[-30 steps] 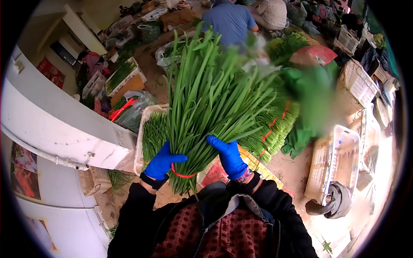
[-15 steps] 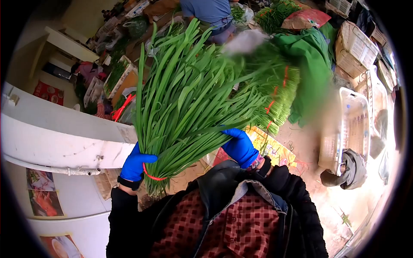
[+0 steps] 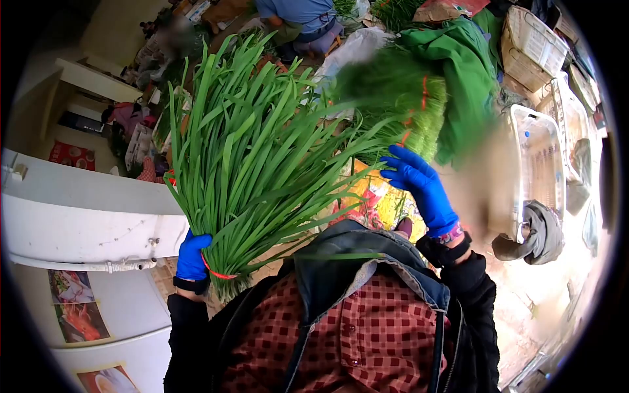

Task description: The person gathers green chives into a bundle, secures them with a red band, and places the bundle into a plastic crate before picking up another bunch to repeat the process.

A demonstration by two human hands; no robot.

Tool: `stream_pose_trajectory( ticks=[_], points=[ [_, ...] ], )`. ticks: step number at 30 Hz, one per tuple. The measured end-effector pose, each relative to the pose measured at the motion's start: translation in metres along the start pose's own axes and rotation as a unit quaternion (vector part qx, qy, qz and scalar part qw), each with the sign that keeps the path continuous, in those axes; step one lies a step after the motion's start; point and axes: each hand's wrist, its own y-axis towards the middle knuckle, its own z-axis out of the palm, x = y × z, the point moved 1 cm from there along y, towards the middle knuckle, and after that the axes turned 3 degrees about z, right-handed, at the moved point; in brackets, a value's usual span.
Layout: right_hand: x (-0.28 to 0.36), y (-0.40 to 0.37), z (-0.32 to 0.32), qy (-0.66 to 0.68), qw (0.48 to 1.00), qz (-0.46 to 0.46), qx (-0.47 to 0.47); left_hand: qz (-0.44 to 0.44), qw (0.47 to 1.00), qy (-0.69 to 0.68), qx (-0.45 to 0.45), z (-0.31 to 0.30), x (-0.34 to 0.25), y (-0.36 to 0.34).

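Observation:
My left hand [image 3: 192, 257], in a blue glove, is wrapped round the base of a big bunch of garlic chives [image 3: 252, 154]. A red tie [image 3: 219, 272] circles the stalks just beside my thumb. The long green leaves fan upward and to the right. My right hand [image 3: 420, 187], also blue-gloved, is off the bunch, its fingers stretched out near the loose leaf tips at the right. Beyond it lies a pile of tied chive bundles [image 3: 426, 121] with red bands, partly blurred.
A green cloth [image 3: 462, 72] lies beside the pile. White plastic crates [image 3: 540, 154] stand at the right, a grey cloth [image 3: 534, 236] over one. A white ledge with a pipe [image 3: 98, 265] runs along the left. Another person [image 3: 301, 16] sits at the back.
My right hand has let go of the bunch and moved right, its fingers now spread. The bunch has shifted slightly left with my left hand, and its leaves spread looser.

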Motion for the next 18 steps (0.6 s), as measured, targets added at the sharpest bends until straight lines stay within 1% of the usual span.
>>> stream_pose_trajectory(
  ticks=[2, 3, 4, 6, 8, 9, 10, 12, 13, 14, 16, 17, 18],
  points=[
    [0.006, -0.004, -0.014, -0.115, 0.982, -0.118, -0.087, 0.007, 1.000, -0.002, 0.001, 0.002, 0.001, -0.003],
    [0.012, -0.012, -0.017, -0.122, 0.975, -0.142, -0.116, 0.012, 1.000, -0.003, 0.002, 0.003, 0.002, -0.005],
    [0.020, -0.019, -0.015, -0.150, 0.968, -0.163, -0.119, 0.008, 1.000, -0.001, 0.002, 0.003, 0.003, -0.006],
    [0.032, -0.033, -0.005, -0.204, 0.964, -0.153, -0.070, 0.004, 1.000, 0.016, 0.017, 0.000, 0.004, -0.008],
    [0.035, -0.037, 0.012, -0.346, 0.913, -0.216, 0.016, -0.005, 1.000, 0.014, 0.012, 0.008, 0.004, -0.011],
    [0.030, -0.035, 0.021, -0.348, 0.909, -0.224, 0.042, -0.009, 1.000, 0.009, 0.007, 0.012, 0.003, -0.011],
    [0.021, -0.032, 0.025, -0.433, 0.864, -0.254, 0.042, -0.010, 1.000, 0.011, 0.008, 0.013, 0.002, -0.011],
    [0.009, -0.020, 0.032, -0.471, 0.829, -0.296, 0.055, -0.031, 0.999, 0.023, 0.004, 0.015, 0.002, -0.014],
    [0.006, -0.015, 0.030, -0.510, 0.799, -0.310, 0.074, -0.032, 0.999, 0.024, 0.005, 0.014, 0.003, -0.015],
    [0.005, -0.016, 0.032, -0.510, 0.799, -0.309, 0.072, -0.035, 0.999, 0.028, 0.012, 0.012, 0.003, -0.015],
    [0.009, -0.016, 0.040, -0.418, 0.846, -0.328, -0.036, -0.037, 0.999, 0.030, 0.019, 0.013, 0.004, -0.015],
    [0.010, -0.012, 0.034, -0.411, 0.844, -0.343, -0.038, -0.052, 0.998, 0.026, 0.021, 0.015, 0.005, -0.016],
    [0.017, -0.016, 0.034, -0.379, 0.870, -0.310, -0.061, -0.068, 0.997, 0.021, 0.021, 0.016, 0.007, -0.018]
  ],
)
